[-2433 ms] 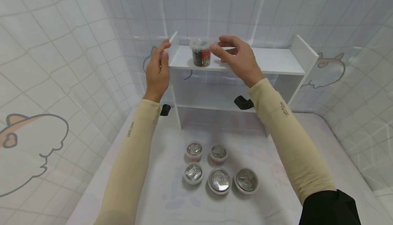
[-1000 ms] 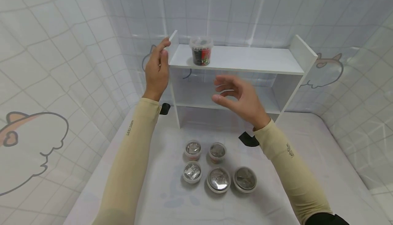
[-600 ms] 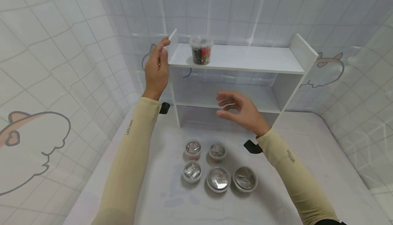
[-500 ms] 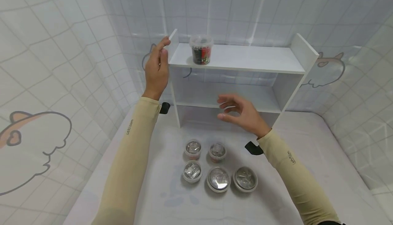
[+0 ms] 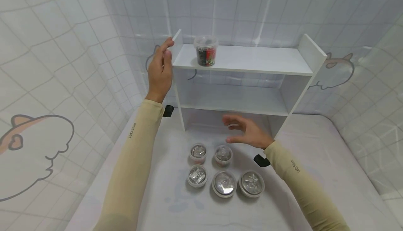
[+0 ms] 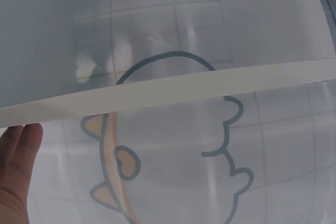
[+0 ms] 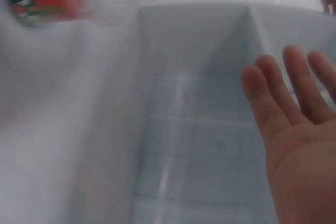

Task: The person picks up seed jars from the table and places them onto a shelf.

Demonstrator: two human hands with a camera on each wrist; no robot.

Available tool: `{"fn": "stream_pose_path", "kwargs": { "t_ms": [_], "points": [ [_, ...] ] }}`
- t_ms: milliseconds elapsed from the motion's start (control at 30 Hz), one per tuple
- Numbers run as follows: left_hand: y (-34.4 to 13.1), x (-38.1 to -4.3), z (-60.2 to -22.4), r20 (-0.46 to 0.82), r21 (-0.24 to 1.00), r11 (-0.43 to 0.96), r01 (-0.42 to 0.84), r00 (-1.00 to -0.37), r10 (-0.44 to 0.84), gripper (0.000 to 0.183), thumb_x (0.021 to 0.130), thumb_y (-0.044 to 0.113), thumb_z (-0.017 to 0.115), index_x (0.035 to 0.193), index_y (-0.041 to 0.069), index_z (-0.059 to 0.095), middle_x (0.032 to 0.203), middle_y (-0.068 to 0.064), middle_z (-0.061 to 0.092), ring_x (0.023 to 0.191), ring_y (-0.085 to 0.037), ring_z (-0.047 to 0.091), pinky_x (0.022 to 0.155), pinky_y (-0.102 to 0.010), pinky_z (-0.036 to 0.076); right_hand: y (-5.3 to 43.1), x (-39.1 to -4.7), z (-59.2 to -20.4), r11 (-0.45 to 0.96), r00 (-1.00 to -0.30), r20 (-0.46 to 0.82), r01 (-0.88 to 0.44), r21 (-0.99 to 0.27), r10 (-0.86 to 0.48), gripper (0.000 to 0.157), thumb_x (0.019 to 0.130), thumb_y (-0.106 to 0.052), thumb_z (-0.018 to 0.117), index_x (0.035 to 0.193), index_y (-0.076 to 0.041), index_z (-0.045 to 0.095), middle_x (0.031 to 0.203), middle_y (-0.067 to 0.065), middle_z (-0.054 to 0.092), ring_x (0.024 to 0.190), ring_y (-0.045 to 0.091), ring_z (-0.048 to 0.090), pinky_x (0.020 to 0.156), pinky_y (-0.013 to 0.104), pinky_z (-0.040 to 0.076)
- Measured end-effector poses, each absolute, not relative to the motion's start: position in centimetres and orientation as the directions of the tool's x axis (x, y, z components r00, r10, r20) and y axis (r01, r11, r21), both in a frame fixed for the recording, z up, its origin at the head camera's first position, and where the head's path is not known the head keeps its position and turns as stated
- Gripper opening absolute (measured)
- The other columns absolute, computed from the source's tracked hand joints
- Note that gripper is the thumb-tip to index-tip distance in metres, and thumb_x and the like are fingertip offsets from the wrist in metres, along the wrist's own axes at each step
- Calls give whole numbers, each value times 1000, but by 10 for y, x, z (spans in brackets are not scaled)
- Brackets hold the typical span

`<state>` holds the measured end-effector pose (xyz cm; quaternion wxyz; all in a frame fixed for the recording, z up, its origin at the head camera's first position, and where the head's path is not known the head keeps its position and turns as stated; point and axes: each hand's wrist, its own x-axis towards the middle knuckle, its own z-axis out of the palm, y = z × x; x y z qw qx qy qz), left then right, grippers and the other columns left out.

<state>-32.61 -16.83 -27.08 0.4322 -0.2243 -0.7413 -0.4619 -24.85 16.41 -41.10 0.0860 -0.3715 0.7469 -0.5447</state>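
My left hand (image 5: 160,71) rests against the left side panel of a white shelf unit (image 5: 248,70), its fingertips touching the board's edge in the left wrist view. On the top board, near the left end, stands a clear-lidded plastic tub (image 5: 206,51) with a black and red label. My right hand (image 5: 247,132) hangs in the air in front of the lower opening, fingers apart and holding nothing. Just below it sits a small lidded tub (image 5: 223,155) on the table. In the right wrist view, blurred, that hand (image 7: 302,129) shows its palm and extended fingers.
More lidded tubs stand on the white-covered table: two small ones at left (image 5: 198,153), (image 5: 197,175) and two wider ones in the front row (image 5: 224,183), (image 5: 252,183). Tile-patterned sheeting (image 5: 239,10) with cartoon drawings surrounds the table.
My right hand has left the labelled tub on the top board and come down past the middle shelf towards the tubs on the table. The left hand stays at the side panel.
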Motion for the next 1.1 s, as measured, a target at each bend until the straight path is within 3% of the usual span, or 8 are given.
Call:
{"fn": "stream_pose_path", "kwargs": {
  "t_ms": [67,133,200,433,633,900,1100],
  "points": [
    [-167,-324,-270,842,501,466,729,-535,-68,33,110,15,45,140,13,60,150,10,52,70,-16,47,106,-23,35,166,-249,-420,135,-708,260,-450,-883,-657,81,80,-11,88,150,-10,47,147,7,53,134,31,49,110,42,41],
    [-167,-322,-269,839,507,460,729,-540,-69,33,110,15,45,140,15,60,150,12,52,63,-16,35,98,-23,39,167,-249,-428,141,-706,246,-441,-886,-664,82,81,-12,88,151,-10,46,148,7,51,135,31,48,110,43,40],
    [-166,-321,-269,833,517,454,725,-549,-72,33,110,17,45,141,16,60,150,14,51,63,-16,33,83,-25,39,168,-249,-435,149,-705,234,-436,-887,-669,82,82,-13,88,151,-8,44,150,6,50,136,32,47,111,43,40],
    [-160,-312,-264,816,546,436,715,-572,-83,34,111,17,43,140,11,59,150,9,52,65,-16,32,77,-24,36,171,-248,-456,168,-705,182,-397,-903,-685,84,83,-12,87,152,-1,40,150,6,50,136,41,44,111,46,39],
    [-165,-321,-269,816,543,451,708,-573,-82,34,111,22,43,141,15,59,150,16,50,66,-18,33,73,-25,35,171,-248,-466,132,-685,172,-367,-921,-708,84,82,-7,86,152,-3,41,150,11,47,136,50,40,111,50,38],
    [-155,-297,-257,812,555,412,723,-577,-81,33,110,12,43,137,0,58,150,-5,53,75,-17,38,79,-24,36,167,-248,-475,167,-677,96,-312,-935,-730,88,80,-10,89,153,-8,40,154,14,44,139,46,39,113,52,34],
    [-153,-288,-252,814,554,407,726,-576,-80,33,110,12,43,137,-1,58,150,-5,54,67,-15,32,77,-24,35,164,-247,-476,167,-652,58,-278,-946,-756,87,82,-9,87,154,-2,37,153,27,39,139,47,39,114,57,31]
  ]
}}
